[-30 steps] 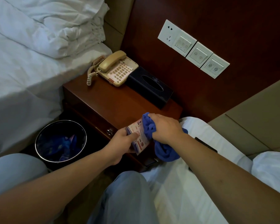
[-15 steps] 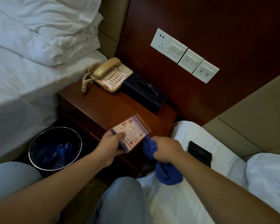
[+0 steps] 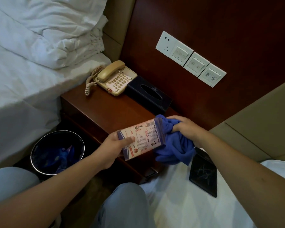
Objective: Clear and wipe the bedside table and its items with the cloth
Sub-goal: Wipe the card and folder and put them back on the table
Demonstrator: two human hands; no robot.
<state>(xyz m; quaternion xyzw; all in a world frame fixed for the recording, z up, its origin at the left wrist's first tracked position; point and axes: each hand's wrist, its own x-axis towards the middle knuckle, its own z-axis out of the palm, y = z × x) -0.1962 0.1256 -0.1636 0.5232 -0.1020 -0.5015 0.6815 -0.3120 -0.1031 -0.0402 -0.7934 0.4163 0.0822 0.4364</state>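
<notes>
My left hand (image 3: pixel 113 148) grips a printed card in a clear stand (image 3: pixel 141 139) by its left end, above the front edge of the wooden bedside table (image 3: pixel 109 111). My right hand (image 3: pixel 185 129) grips a bunched blue cloth (image 3: pixel 173 147), which touches the card's right end. A beige telephone (image 3: pixel 114 78) and a black tissue box (image 3: pixel 149 94) stand at the back of the table, apart from both hands.
A round waste bin (image 3: pixel 56 152) with a dark liner sits on the floor left of the table. A black flat item (image 3: pixel 204 171) lies on the white bed at my right. Another white bed (image 3: pixel 23 71) borders the table's left. Wall switches (image 3: pixel 191 59) sit above.
The cloth in my right hand has gone from below the card up to its right end. My left hand has turned the card flatter, face up.
</notes>
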